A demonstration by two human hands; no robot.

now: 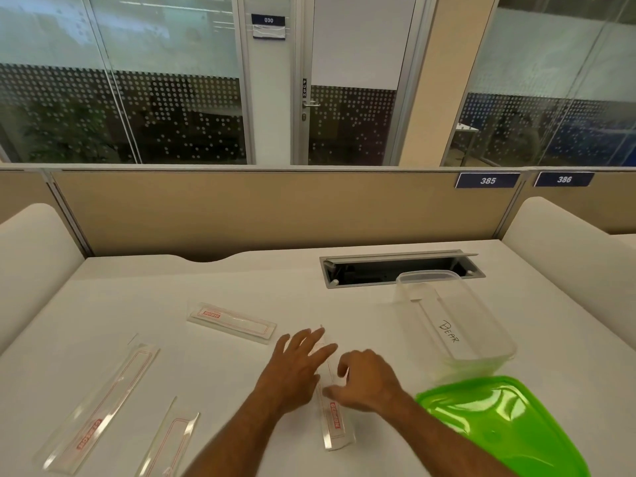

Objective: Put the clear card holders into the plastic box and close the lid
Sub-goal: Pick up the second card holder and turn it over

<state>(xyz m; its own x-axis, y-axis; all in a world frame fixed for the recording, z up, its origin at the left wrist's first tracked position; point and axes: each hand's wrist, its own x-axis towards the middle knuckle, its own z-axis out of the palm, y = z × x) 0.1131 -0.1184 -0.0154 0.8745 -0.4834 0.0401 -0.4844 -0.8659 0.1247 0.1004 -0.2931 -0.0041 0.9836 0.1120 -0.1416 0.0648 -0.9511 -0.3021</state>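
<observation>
Both hands meet over one clear card holder (333, 420) near the desk's (137, 290) front edge. The left hand (296, 366) lies on it with fingers spread and straight, while the right hand (364, 380) curls its fingers at the holder's edge; whether it grips is unclear. Three more card holders (232, 321) lie toward the front left corner. The clear plastic box (454, 318) stands open toward the right edge, its green lid (499, 425) just in front.

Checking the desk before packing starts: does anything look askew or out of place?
Nothing is damaged or spilled. The clear card holders lie scattered at different angles on the desk, and the green lid is off the plastic box, overhanging the near edge.
</observation>
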